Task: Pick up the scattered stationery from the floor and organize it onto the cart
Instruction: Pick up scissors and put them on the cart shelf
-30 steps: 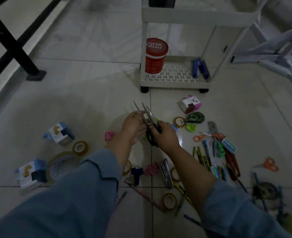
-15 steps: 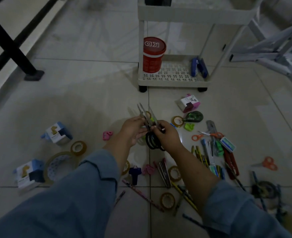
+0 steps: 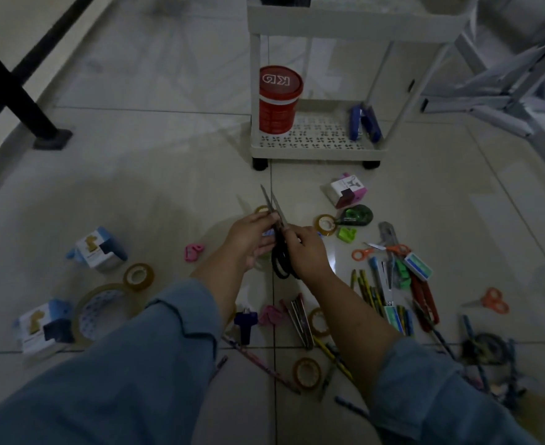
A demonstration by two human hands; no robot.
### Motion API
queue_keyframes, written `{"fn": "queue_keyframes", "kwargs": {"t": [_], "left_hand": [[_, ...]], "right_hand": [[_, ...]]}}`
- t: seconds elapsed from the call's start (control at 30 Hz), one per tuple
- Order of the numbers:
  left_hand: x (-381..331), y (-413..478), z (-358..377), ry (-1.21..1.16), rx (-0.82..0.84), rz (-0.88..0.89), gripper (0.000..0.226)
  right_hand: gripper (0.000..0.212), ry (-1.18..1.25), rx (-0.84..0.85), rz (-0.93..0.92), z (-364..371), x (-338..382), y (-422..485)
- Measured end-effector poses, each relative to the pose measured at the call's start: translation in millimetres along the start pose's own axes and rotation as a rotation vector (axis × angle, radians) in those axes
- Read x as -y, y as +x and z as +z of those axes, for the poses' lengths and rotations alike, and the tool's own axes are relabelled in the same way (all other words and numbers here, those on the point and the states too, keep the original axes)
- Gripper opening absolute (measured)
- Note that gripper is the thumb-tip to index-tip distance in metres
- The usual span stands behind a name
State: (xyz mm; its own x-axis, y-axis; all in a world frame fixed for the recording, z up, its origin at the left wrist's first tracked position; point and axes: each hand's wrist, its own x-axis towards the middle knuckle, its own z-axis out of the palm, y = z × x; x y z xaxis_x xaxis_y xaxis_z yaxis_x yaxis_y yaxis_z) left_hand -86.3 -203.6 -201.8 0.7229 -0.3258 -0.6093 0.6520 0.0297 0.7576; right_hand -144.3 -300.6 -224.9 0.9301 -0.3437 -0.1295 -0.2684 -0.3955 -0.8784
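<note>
Pinching the blades of black-handled steel scissors (image 3: 278, 252), the left hand (image 3: 248, 239) risks a cut if they close. The right hand (image 3: 308, 255) grips their loops.

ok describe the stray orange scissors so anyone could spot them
From the white cart, look down to the heap of pens on the floor. The stray orange scissors lie alone on tile right of that heap; the other orange pair sits within it.

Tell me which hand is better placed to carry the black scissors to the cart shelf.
Likely right. The right hand grips the handles of the black scissors, while the left hand only pinches the blades.
</note>
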Motion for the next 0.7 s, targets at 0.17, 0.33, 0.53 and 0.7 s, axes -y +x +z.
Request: {"fn": "queue_keyframes", "kwargs": {"t": [0.17, 0.33, 0.53, 0.7], "left_hand": [[-6.9, 3.8, 11.0, 0.035, 0.029, -0.02, 0.014], [-9.5, 21.6, 21.5, 0.104, -0.11, 0.033, 0.009], [-62.3, -13.6, 53.1, 0.098, -0.176, -0.048, 0.028], [-148.0, -86.1, 88.5, 0.1, -0.166, -0.153, 0.033]], "right_hand": [[0.032, 0.03, 0.03, -0.023, -9.9, -8.0, 7.5], [0.034, 0.082, 0.089, 0.043, -17.5, -10.4, 19.7], [0.033, 0.14, 0.286, 0.279, -73.2, 56.5, 14.2], [0.029, 0.06, 0.378, 0.268, -139.3, 144.8, -6.6]]}}
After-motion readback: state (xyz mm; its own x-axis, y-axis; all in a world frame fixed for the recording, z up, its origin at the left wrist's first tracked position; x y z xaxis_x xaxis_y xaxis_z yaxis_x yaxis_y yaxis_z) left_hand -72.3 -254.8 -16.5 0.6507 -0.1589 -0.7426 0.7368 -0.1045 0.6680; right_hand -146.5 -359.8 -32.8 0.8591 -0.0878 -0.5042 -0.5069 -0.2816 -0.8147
